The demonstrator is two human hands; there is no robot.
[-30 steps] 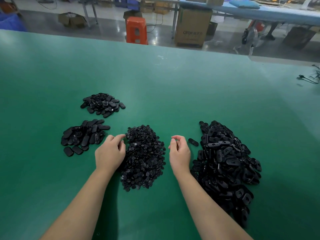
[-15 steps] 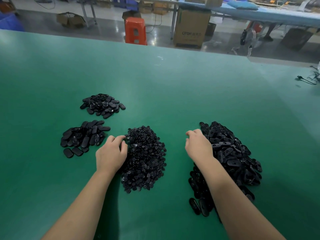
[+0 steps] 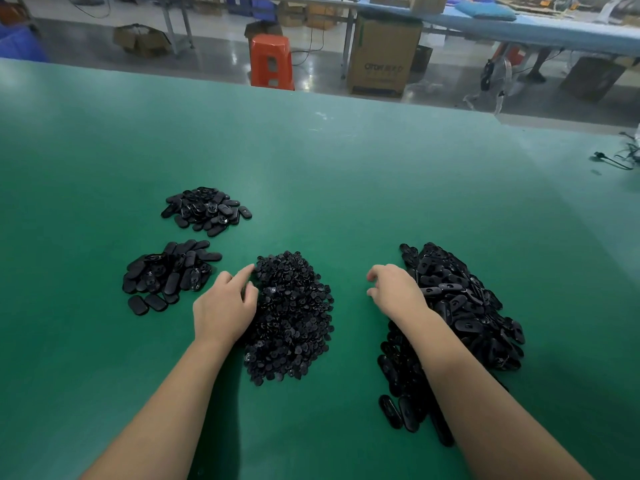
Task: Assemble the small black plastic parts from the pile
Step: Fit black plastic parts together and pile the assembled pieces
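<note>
Three kinds of black parts lie on the green table (image 3: 311, 161). A heap of small round pieces (image 3: 298, 320) sits in the middle. A large heap of oval shells (image 3: 467, 299) lies to the right. My left hand (image 3: 225, 306) rests at the round heap's left edge, its index finger stretched onto the pieces. My right hand (image 3: 394, 289) hovers palm down at the oval heap's left edge, fingers curled downward. Its fingertips are hidden, so I cannot tell whether it holds a piece.
Two smaller piles of oval parts lie at the left, a near one (image 3: 169, 271) and a far one (image 3: 204, 209). A black cable (image 3: 616, 157) lies at the table's right edge. Beyond the far edge stand an orange stool (image 3: 272, 60) and a cardboard box (image 3: 381, 57).
My right hand has moved right from the gap between the heaps to the oval heap's left edge. My left hand's index finger has stretched out onto the round heap.
</note>
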